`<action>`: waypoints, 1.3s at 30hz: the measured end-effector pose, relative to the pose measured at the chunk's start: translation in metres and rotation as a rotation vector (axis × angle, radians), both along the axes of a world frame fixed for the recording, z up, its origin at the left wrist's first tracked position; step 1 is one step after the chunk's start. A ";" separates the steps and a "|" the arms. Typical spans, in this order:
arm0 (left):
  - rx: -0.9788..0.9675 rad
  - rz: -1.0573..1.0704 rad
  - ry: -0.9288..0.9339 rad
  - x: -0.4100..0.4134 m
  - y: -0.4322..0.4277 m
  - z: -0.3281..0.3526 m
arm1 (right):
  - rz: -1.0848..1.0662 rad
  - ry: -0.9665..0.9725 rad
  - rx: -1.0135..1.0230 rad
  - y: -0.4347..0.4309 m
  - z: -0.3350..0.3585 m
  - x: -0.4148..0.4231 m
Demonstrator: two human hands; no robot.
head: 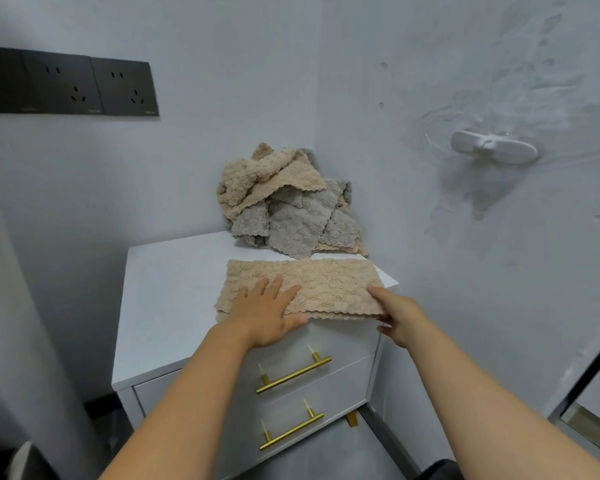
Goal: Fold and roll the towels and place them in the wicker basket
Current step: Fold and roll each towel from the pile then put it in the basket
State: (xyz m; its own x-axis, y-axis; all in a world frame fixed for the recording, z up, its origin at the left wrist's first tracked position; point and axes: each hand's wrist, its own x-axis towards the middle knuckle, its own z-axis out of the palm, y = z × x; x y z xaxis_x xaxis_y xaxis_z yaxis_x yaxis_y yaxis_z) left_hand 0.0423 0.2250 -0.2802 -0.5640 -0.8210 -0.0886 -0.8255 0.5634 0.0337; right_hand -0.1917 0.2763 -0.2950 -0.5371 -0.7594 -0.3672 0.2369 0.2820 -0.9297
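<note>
Left hand (pixel 267 313) is flat, grip wide, fingers pressing the left part of the folded beige towel (pixel 326 285), which lies mid-frame along the front edge of the white bench (pixel 167 292). Right hand (pixel 400 320) has its grip pinching the towel's lower-right corner. The crumpled towel pile (pixel 288 202) sits just behind, upper centre.

I see both bare forearms reaching forward; my left hand (pixel 267 313) lies flat, fingers spread, while my right hand (pixel 400 318) pinches the towel (pixel 326 285) edge.
</note>
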 end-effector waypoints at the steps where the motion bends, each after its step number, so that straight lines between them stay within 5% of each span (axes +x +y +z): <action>1: 0.014 -0.013 -0.018 0.000 0.001 0.006 | -0.030 -0.026 -0.059 -0.001 0.004 0.001; 4: 0.094 -0.054 0.013 -0.004 0.006 0.030 | -0.053 -0.138 -0.266 -0.003 0.020 0.005; 8: 0.452 -0.045 0.447 -0.003 0.014 0.050 | 0.102 -0.335 -0.428 0.003 0.042 0.009; 10: 0.434 0.025 0.619 -0.002 0.017 0.049 | 0.197 -0.342 -0.488 0.010 0.053 0.010; 14: 0.169 0.096 0.843 -0.006 0.011 0.048 | 0.324 -0.135 -0.533 0.025 0.073 0.016; 21: 0.668 -0.080 1.152 -0.013 0.019 0.052 | 0.447 0.144 -0.449 0.033 0.080 0.026; 26: 0.572 0.049 1.253 -0.017 0.016 0.048 | 0.247 0.387 -0.357 0.023 0.070 0.029; 32: 0.324 0.230 1.292 -0.020 0.008 0.040 | 0.398 0.067 -0.300 0.017 0.061 0.022; 39: 0.234 0.354 1.394 -0.014 -0.001 0.027 | 0.338 0.290 -0.251 -0.017 0.048 0.029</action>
